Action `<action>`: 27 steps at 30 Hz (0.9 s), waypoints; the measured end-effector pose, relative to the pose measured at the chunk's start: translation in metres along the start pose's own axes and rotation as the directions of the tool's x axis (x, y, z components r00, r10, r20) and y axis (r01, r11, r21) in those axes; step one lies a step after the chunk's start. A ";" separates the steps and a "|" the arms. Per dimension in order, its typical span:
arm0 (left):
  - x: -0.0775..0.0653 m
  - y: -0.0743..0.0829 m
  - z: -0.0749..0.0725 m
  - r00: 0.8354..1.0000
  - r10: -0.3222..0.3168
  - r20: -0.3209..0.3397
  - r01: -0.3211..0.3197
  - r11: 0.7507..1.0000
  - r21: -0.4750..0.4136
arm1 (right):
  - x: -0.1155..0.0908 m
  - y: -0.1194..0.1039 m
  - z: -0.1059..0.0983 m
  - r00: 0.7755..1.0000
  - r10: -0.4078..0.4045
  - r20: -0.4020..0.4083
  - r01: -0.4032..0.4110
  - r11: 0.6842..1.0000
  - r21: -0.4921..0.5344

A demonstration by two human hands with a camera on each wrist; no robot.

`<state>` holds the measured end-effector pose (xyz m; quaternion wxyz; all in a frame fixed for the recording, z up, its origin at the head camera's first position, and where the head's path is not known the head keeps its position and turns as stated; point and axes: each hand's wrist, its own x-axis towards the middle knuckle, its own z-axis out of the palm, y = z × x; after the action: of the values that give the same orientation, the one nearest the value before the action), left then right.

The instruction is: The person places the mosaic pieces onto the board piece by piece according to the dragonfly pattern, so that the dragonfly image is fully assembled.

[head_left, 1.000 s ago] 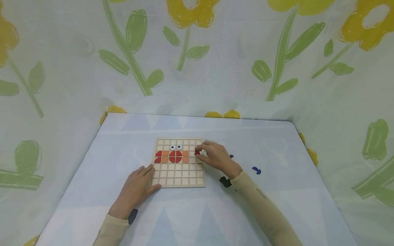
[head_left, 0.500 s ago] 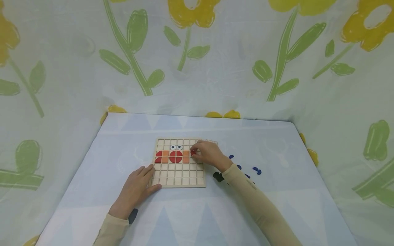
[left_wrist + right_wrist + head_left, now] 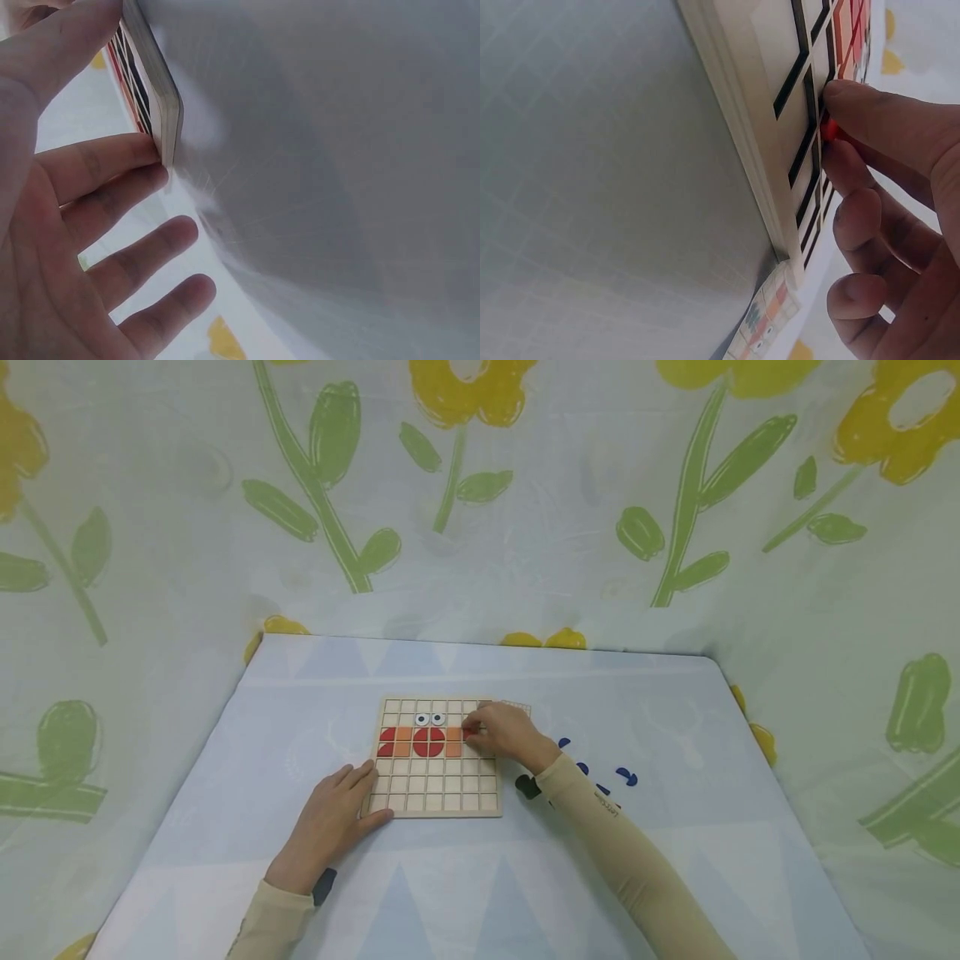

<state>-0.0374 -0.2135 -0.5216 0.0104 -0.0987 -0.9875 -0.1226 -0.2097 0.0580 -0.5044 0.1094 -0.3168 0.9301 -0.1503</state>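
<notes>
A wooden grid board (image 3: 435, 785) lies on the table. Red quarter pieces form a circle (image 3: 428, 742) on it, below two eye pieces (image 3: 430, 719). Orange squares (image 3: 453, 742) flank the circle, with more red pieces (image 3: 386, 742) at the left. My right hand (image 3: 506, 731) pinches a small red piece (image 3: 829, 130) between thumb and index finger, right at the grid beside the right-hand orange squares; the fingers cover most of it. My left hand (image 3: 337, 810) rests with extended fingers at the board's left edge, its thumb by the near left corner.
Several dark blue pieces (image 3: 626, 775) are scattered to the right of the board, some partly behind the right sleeve (image 3: 615, 843). A printed card (image 3: 769, 319) with a grid picture sticks out by the board's right edge. Flowered cloth (image 3: 555, 527) hangs behind the table.
My right hand has moved a little left with the red piece, from the board's right columns to beside the orange squares, and lowered it to the grid. The left hand has stayed put.
</notes>
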 end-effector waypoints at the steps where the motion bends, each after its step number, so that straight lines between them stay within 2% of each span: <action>1: 0.000 0.000 0.000 1.000 -0.001 0.002 0.001 1.000 0.001 | 0.000 0.000 0.000 1.000 0.001 0.003 -0.001 1.000 0.002; 11: 0.001 0.000 0.000 1.000 0.000 0.001 0.000 1.000 -0.005 | -0.001 0.003 0.003 1.000 -0.013 -0.006 0.013 1.000 0.020; 18: 0.001 0.000 0.000 1.000 -0.001 0.009 0.001 1.000 -0.005 | -0.009 0.005 -0.006 0.999 0.034 -0.013 -0.033 0.999 0.023; 20: 0.001 0.001 0.000 1.000 0.000 0.011 0.000 1.000 -0.005 | -0.015 0.007 -0.013 0.999 0.031 -0.044 -0.030 0.999 0.033; 23: 0.001 0.001 -0.001 1.000 0.005 0.005 -0.005 1.000 -0.005 | -0.028 0.012 -0.027 0.990 0.010 -0.139 -0.003 0.999 0.053; 25: 0.001 0.001 -0.002 1.000 0.008 0.002 -0.008 1.000 -0.004 | -0.039 0.017 -0.037 0.973 -0.020 -0.230 0.036 0.997 0.065; 27: 0.000 0.000 -0.002 1.000 0.012 -0.002 -0.012 1.000 -0.005 | -0.051 0.021 -0.046 0.940 -0.066 -0.335 0.096 0.992 0.075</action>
<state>-0.0377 -0.2135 -0.5194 0.0121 -0.1044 -0.9866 -0.1249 -0.1956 0.1150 -0.4634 -0.0410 -0.3196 0.9136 -0.2479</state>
